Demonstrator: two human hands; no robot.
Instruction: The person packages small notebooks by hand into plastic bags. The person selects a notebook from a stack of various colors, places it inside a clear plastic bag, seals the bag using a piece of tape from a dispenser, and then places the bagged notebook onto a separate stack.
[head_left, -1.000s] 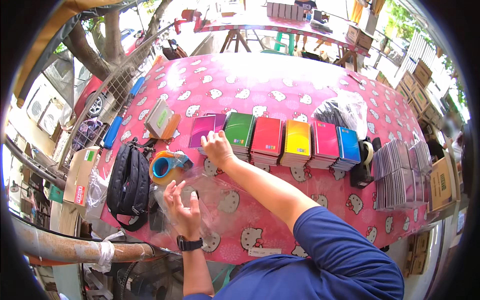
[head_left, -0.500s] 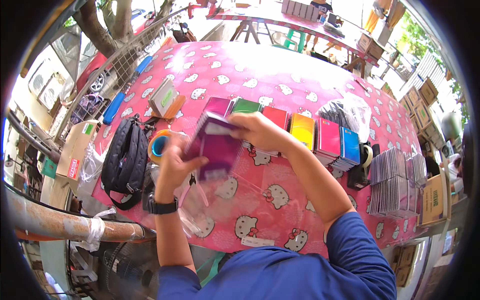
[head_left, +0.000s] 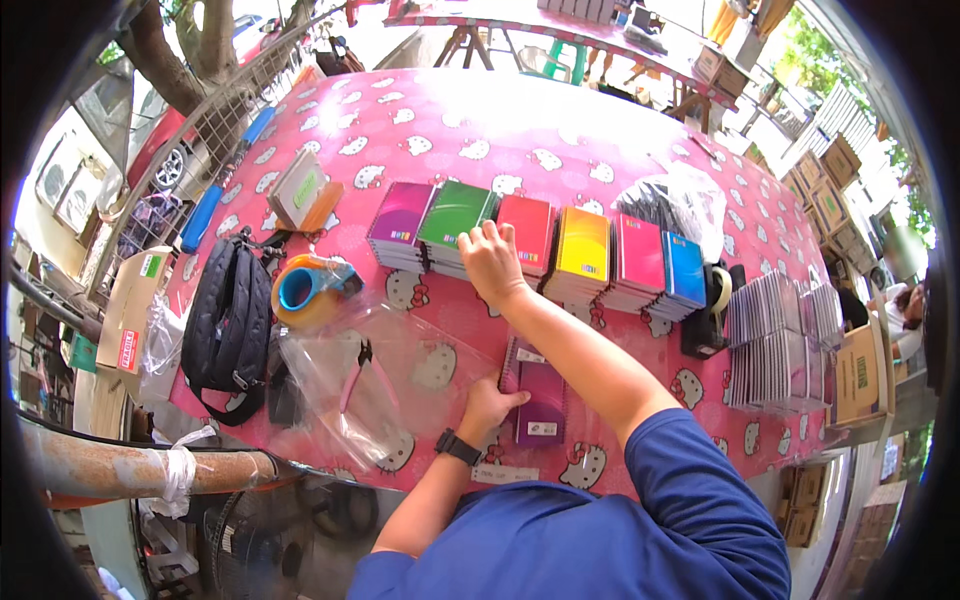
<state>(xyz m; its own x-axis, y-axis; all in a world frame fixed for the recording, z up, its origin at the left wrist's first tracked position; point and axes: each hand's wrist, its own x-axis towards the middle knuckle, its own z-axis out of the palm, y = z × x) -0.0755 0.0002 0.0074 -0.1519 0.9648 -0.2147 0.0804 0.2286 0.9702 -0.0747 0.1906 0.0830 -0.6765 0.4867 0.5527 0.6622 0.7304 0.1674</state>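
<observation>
My left hand [head_left: 490, 405] grips the side of a purple spiral notebook [head_left: 542, 400] near the table's front edge, its thumb on the cover. Another spiral-bound edge shows just under the left of it. Farther up, my right hand [head_left: 495, 265] has its fingers bent over the near right corner of the green notebook stack [head_left: 458, 212], and they seem to pinch the top one. Left of that stands a purple notebook stack [head_left: 400, 212]. To the right run red [head_left: 525, 228], yellow [head_left: 581, 245], pink [head_left: 640, 255] and blue [head_left: 685, 268] stacks.
Clear plastic bags and pink-handled pliers [head_left: 367, 375] lie left of my left hand. Beyond are tape rolls [head_left: 300, 290] and a black backpack [head_left: 228, 315]. On the right are a tape dispenser [head_left: 710, 320], wrapped notebook bundles [head_left: 770, 350] and a cardboard box [head_left: 862, 375].
The purple notebook, held up in both hands before, is now down on the table near me under my left hand. My right hand has let go of it and moved to the green stack.
</observation>
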